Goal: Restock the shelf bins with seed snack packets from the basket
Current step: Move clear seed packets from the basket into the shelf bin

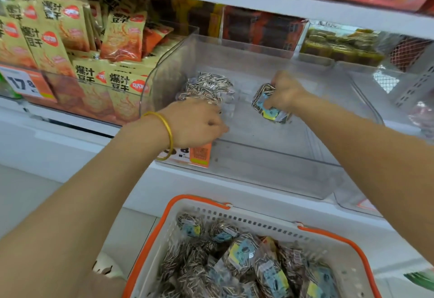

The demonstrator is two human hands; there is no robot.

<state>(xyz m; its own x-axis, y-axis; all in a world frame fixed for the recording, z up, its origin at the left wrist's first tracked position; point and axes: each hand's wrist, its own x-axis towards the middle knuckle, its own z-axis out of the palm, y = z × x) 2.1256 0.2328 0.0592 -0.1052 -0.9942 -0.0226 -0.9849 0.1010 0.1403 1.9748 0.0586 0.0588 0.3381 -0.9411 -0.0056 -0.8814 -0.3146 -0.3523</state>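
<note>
Nearest me sat the white basket [258,223], heaped with seed packets [244,250]. Beyond, inside the clear bin [270,147], the left hand [197,123] gripped a silvery packet [206,87] and the right hand [285,90] clutched a blue-labelled packet [270,109]. Yellow snack bags [122,36] stood farther left.

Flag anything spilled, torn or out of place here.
Nothing stands out. The left hand grips one seed packet, the right hand another, both inside the clear bin; the rest lie in the basket. No loose seeds show.

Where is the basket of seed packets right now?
In the head view, the basket sits bottom centre, just below and in front of the clear bin.
</note>
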